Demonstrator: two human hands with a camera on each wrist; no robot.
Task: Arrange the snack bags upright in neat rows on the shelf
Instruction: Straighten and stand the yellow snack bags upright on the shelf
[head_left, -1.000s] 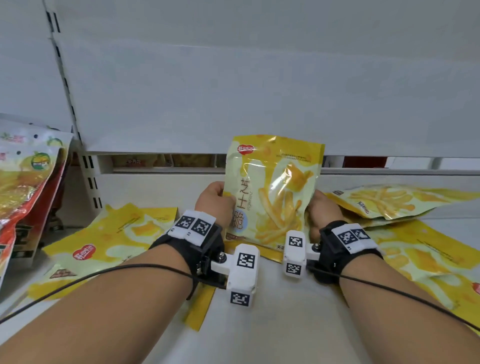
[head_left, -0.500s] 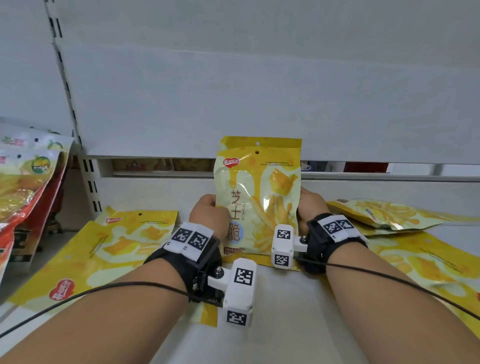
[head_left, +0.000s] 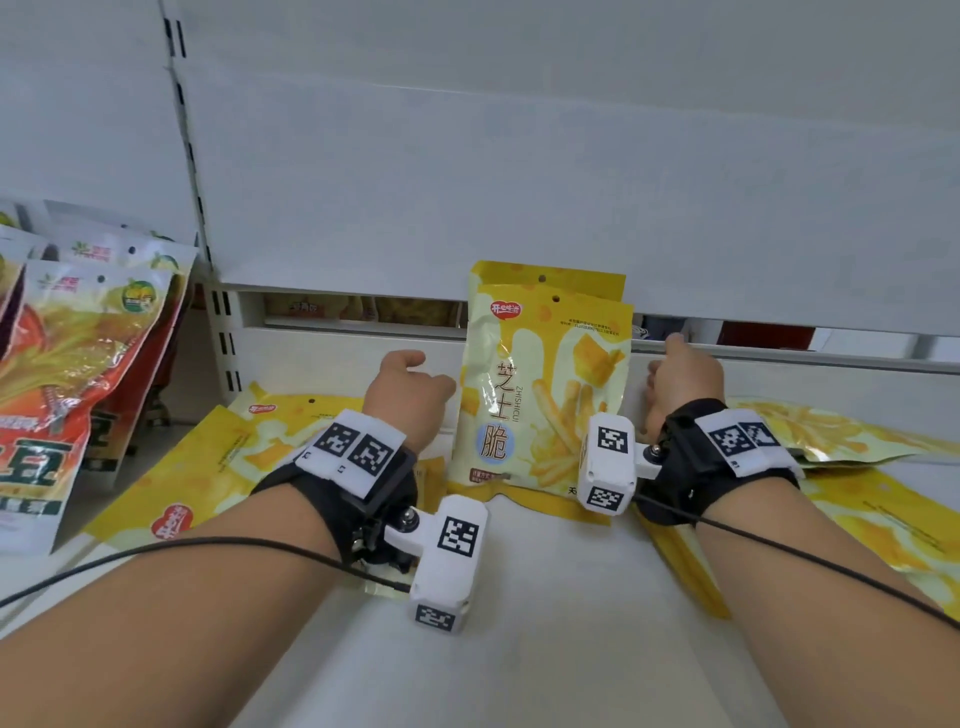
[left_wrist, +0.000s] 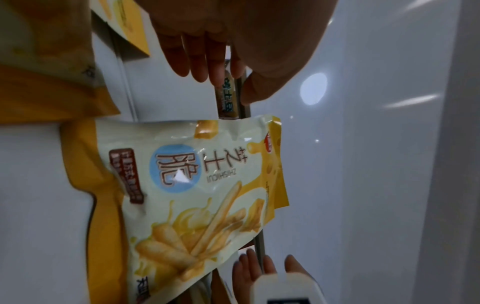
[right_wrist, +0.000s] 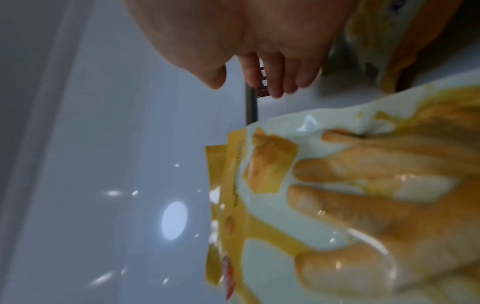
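Two glossy flat yellow pouches (head_left: 540, 384), upright

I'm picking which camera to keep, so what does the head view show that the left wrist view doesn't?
Only the head view shows the red and orange bags standing at far left, the yellow bags lying flat and both wrist straps. Only the left wrist view shows the left hand's fingers straight, with a gap between them and the bag. Both show the upright yellow snack bag against the shelf back panel, between the left hand and right hand.
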